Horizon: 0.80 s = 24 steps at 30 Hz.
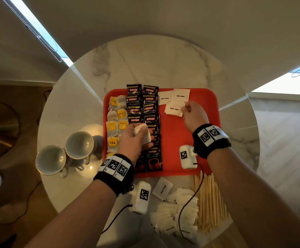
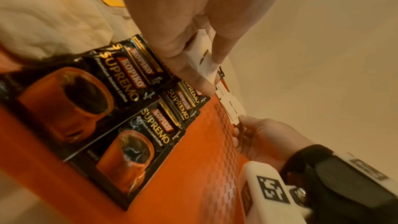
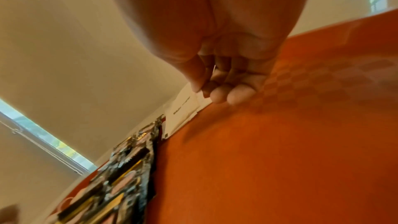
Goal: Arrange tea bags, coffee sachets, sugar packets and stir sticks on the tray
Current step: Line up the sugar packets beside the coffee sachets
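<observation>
A flat red plastic tray [image 1: 195,140] is lying at the near middle of the round white marble bench [image 1: 145,65]. Along the tray's left edge, paper tea bags with yellow tags [image 1: 114,126] are sitting in two columns, and beside them two overlapping columns of black coffee sachets [image 1: 150,111] are running from the far edge to the near edge. Two white paper sugar packets [image 1: 173,96] are lying at the tray's far right corner. The right hand [image 1: 194,114] is pinching the right end of a third white sugar packet [image 1: 174,109] just nearer than those two, its grip pressed together on the paper. The left hand [image 1: 135,138] is hovering over the coffee columns, fingers curled round a small bunch of white packets [image 1: 143,131]. Off the tray, at the bench's near edge, loose white sugar packets [image 1: 174,212] are lying heaped beside a bundle of pale wooden stir sticks [image 1: 211,199]. Two empty grey ceramic cups [image 1: 65,153] are standing near the bench's left edge.
</observation>
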Tool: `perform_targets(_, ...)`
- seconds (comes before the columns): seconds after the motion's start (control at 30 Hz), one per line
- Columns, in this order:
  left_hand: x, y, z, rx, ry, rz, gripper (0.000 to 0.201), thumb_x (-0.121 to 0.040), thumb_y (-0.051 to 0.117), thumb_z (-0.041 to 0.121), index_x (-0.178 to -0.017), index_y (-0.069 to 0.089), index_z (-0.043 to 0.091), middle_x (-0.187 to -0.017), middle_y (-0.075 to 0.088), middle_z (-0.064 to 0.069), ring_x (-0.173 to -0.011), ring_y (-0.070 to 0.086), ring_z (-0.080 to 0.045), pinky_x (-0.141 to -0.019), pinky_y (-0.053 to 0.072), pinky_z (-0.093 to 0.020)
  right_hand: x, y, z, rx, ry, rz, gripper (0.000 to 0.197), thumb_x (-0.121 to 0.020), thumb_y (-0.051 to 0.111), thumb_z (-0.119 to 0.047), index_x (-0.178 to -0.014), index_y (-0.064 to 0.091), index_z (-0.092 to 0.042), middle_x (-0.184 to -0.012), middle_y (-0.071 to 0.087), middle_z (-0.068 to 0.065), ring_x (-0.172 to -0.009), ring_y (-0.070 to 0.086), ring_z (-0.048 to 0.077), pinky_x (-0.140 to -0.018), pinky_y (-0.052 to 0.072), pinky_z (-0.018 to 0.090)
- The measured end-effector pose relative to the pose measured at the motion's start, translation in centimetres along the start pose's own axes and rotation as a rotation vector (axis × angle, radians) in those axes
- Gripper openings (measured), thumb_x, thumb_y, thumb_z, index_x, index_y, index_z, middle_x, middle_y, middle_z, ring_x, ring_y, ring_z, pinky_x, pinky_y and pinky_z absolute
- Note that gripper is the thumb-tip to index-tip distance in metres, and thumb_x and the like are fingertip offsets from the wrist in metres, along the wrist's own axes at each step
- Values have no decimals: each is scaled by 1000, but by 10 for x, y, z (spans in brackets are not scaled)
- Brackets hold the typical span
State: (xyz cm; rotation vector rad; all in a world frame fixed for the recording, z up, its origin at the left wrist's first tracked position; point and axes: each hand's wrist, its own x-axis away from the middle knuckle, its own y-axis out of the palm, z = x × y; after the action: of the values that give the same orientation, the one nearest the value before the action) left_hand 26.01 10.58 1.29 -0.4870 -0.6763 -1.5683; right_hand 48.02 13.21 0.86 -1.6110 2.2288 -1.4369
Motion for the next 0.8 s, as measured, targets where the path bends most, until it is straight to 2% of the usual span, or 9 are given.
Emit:
perform_targets(0.1,3,-6,-2,19,-23,7,15,-101,58,18,-114,58,11,-102,71,-10,-99,71,-32,-72,62,-37,-16,4,-7,52,10,-37,30,-105,50,-23,-131,57,-12,-128,62,7,-115,59,25,-88,43,31)
perform_targets(0.23,2,-12,-4,51,-58,41,17,-100,50,7,-113,58,14,-121,59,-15,-103,70,-37,-67,62,-34,-26,12,-17,88,-9,-47,26,-103,51,-21,-125,60,-11,-120,65,8,-107,60,25,-84,43,30)
perform_targets(0.33,1,-15,-6,61,-46,29,25,-98,49,-1,-112,59,18,-128,54,-15,-111,65,-38,-72,62,-35,-30,14,-23,70,-22,-7,20,-100,57,-26,-112,66,-13,-114,69,4,-105,64,25,-85,48,31)
perform_targets(0.4,3,-16,-4,67,-15,-6,27,-97,55,-2,-114,57,19,-122,61,-12,-107,67,-32,-73,62,-34,-27,11,-23,53,-8,50,20,-97,63,-36,-101,67,-17,-110,71,0,-102,66,22,-87,51,33)
perform_targets(0.5,2,-14,0,27,31,-40,22,-95,65,6,-113,58,16,-99,72,-5,-87,72,-18,-66,60,-27,-9,6,-22,42,-57,94,28,-95,64,-46,-100,67,-19,-92,67,-8,-92,64,16,-80,49,30)
perform_targets(0.6,-2,-5,5,-76,106,-41,11,-95,67,14,-104,63,18,-88,71,-2,-76,69,-11,-63,58,-23,23,7,-23,-71,-175,-46,41,-92,59,-61,-94,70,-21,-83,68,-10,-80,65,10,-77,52,27)
perform_targets(0.67,-5,5,8,-64,109,-18,9,-95,68,17,-102,63,19,-85,68,0,-77,68,-15,-70,61,-31,44,10,-20,-141,-195,-190,45,-87,59,-69,-91,71,-26,-82,73,-6,-75,69,11,-74,58,29)
perform_targets(0.73,-7,14,10,-31,81,20,11,-94,69,21,-102,62,20,-80,67,3,-80,67,-19,-79,59,-41,59,16,-13,-187,-168,-281,33,-87,68,-58,-92,70,-26,-83,74,-3,-73,70,11,-70,60,28)
perform_targets(0.8,-8,22,12,-18,61,48,18,-88,72,29,-102,63,22,-84,69,-4,-80,66,-25,-84,56,-45,67,20,-6,-276,-112,-297,12,-94,70,-32,-96,68,-20,-84,73,0,-71,70,13,-71,60,32)
